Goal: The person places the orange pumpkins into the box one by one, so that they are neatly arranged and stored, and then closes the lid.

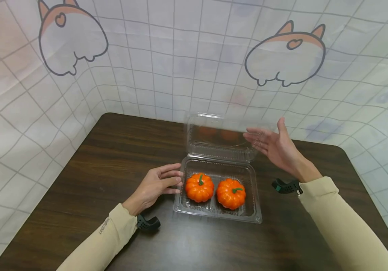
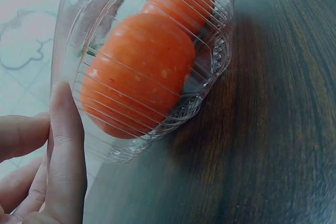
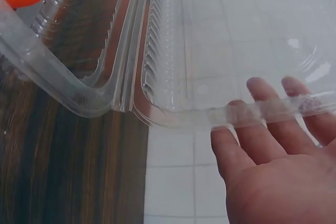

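Observation:
Two small orange pumpkins, the left one (image 1: 199, 187) and the right one (image 1: 231, 194), each with a green stem, sit side by side in a clear plastic clamshell container (image 1: 215, 216). Its hinged lid (image 1: 219, 150) stands raised at the back, with reflections of the pumpkins in it. At the container's left side, my left hand (image 1: 155, 184) pinches the rim, fingers and thumb on either side of it. My right hand (image 1: 280, 148) is raised beside the lid's right edge, fingers straight and thumb spread. In the right wrist view its fingertips (image 3: 255, 85) overlap the lid's edge.
The container rests on a dark wood-grain table (image 1: 112, 165). A white grid-patterned cloth (image 1: 167, 75) with corgi drawings hangs close around its back and sides. A dark wrist mount (image 1: 148, 223) hangs below the left cuff, another (image 1: 284, 186) below the right.

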`<state>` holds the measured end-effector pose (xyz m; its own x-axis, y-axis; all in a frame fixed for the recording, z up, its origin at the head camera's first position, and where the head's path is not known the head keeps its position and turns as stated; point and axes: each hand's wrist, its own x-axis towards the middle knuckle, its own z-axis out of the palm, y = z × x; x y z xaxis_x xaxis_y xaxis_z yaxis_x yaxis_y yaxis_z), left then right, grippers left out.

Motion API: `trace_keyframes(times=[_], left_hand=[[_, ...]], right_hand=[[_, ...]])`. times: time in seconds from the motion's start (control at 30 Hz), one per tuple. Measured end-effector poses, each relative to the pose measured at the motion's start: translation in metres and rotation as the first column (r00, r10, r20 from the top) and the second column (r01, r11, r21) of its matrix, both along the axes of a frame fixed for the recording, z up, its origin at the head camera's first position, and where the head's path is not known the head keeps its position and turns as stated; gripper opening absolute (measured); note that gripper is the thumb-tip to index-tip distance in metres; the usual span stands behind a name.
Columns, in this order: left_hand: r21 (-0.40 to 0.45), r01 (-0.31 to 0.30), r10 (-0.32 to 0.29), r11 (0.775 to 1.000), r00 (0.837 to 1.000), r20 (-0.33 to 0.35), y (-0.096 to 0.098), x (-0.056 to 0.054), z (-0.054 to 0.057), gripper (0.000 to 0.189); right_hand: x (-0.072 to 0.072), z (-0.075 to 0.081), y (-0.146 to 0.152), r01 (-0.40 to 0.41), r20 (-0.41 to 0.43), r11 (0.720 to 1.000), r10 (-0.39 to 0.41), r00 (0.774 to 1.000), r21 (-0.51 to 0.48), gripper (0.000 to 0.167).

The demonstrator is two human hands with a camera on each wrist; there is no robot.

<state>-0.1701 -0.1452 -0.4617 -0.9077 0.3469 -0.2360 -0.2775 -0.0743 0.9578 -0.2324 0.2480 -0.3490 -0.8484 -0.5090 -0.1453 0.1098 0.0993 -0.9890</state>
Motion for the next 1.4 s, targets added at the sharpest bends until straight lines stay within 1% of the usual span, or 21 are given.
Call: trace_keyframes(times=[0.17, 0.23, 0.4, 0.5, 0.6, 0.67, 0.77, 0.83, 1.0, 1.13, 1.2, 1.23, 1.3, 1.4], left_hand=[[0.004, -0.006, 0.006, 1.000, 1.000, 0.010, 0.002, -0.001, 0.001, 0.058], [0.002, -0.007, 0.007, 1.000, 1.000, 0.009, 0.003, -0.001, 0.001, 0.058], [-0.001, -0.001, 0.001, 1.000, 1.000, 0.005, 0.003, -0.001, 0.003, 0.059], [-0.005, -0.004, 0.004, 1.000, 1.000, 0.011, 0.002, 0.000, 0.003, 0.059], [-0.008, -0.009, 0.009, 1.000, 1.000, 0.017, 0.001, 0.000, 0.003, 0.058], [-0.011, -0.010, 0.010, 1.000, 1.000, 0.016, 0.001, 0.000, 0.003, 0.058], [-0.018, -0.004, 0.004, 1.000, 1.000, 0.012, 0.002, -0.001, 0.004, 0.059], [-0.023, -0.005, 0.005, 1.000, 1.000, 0.014, 0.004, -0.001, 0.005, 0.059], [-0.037, -0.018, 0.019, 0.999, 0.999, 0.028, 0.006, -0.002, 0.005, 0.061], [-0.032, -0.021, 0.022, 0.999, 0.999, 0.036, 0.007, -0.003, 0.005, 0.061], [-0.033, -0.019, 0.020, 0.999, 0.999, 0.034, 0.008, -0.003, 0.005, 0.059], [-0.032, -0.019, 0.020, 0.999, 0.999, 0.033, 0.008, -0.004, 0.006, 0.058], [-0.043, -0.016, 0.017, 0.999, 1.000, 0.026, 0.008, -0.004, 0.006, 0.057], [-0.050, -0.012, 0.012, 0.999, 1.000, 0.011, 0.008, -0.005, 0.007, 0.056]], right_hand=[[0.004, 0.009, 0.004, -0.026, -0.006, 0.998, 0.026, 1.000, 0.059, 0.111], [0.006, 0.013, 0.005, -0.028, -0.006, 0.997, 0.029, 1.000, 0.076, 0.109], [0.012, 0.019, 0.009, -0.054, -0.055, 0.981, 0.065, 0.996, 0.189, 0.105], [0.020, 0.024, 0.011, -0.044, -0.066, 0.951, 0.067, 0.996, 0.306, 0.103], [0.027, 0.030, 0.010, -0.036, -0.066, 0.905, 0.070, 0.995, 0.423, 0.097], [0.031, 0.032, 0.009, -0.029, -0.104, 0.865, 0.094, 0.990, 0.501, 0.090], [0.037, 0.032, 0.007, -0.029, -0.179, 0.820, 0.160, 0.971, 0.572, 0.079], [0.043, 0.031, 0.006, -0.008, -0.242, 0.788, 0.198, 0.950, 0.615, 0.073], [0.055, 0.023, 0.002, 0.020, -0.347, 0.745, 0.286, 0.893, 0.666, 0.059], [0.063, 0.013, 0.000, 0.053, -0.420, 0.733, 0.327, 0.846, 0.679, 0.050], [0.066, 0.009, 0.000, 0.076, -0.445, 0.722, 0.336, 0.830, 0.687, 0.049], [0.068, 0.007, -0.001, 0.081, -0.455, 0.722, 0.341, 0.823, 0.687, 0.049], [0.070, 0.003, -0.002, 0.093, -0.469, 0.713, 0.351, 0.810, 0.695, 0.051], [0.074, -0.001, -0.004, 0.099, -0.472, 0.700, 0.363, 0.804, 0.707, 0.056]])
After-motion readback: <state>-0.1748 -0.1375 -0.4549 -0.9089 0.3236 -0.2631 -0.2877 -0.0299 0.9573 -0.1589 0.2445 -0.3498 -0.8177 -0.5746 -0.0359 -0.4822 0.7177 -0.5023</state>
